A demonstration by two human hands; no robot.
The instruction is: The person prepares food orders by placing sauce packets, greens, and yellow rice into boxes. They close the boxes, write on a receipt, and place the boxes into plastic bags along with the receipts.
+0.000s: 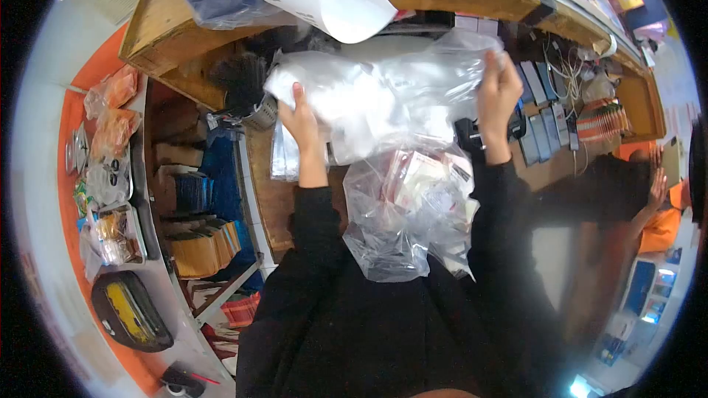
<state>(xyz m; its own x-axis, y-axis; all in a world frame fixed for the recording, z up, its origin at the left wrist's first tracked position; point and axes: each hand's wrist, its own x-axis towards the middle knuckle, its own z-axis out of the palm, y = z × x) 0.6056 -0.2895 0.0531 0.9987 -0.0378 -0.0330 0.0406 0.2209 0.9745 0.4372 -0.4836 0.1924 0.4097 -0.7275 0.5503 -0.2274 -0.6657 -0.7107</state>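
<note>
A clear plastic bag [369,96] stretches between my two hands over the wooden desk. My left hand [299,121] grips its left end, thumb on top and the other fingers hidden beneath. At the bag's upper right end, my right hand [498,92] is closed on the plastic. Closer to my body lies another clear bag [398,206] with several small packets, white and red, inside it. Flat clear plastic [284,151] lies under my left hand. Glare hides part of the stretched bag's surface.
Several phones [542,133] and white cables [566,74] are at the right. A wire cup [262,114] stands left, near a dark brush. Paper [324,0] hangs from the wooden shelf above. Another person's hand [656,180] holds a phone at far right. Envelopes [203,250] fill the left shelf.
</note>
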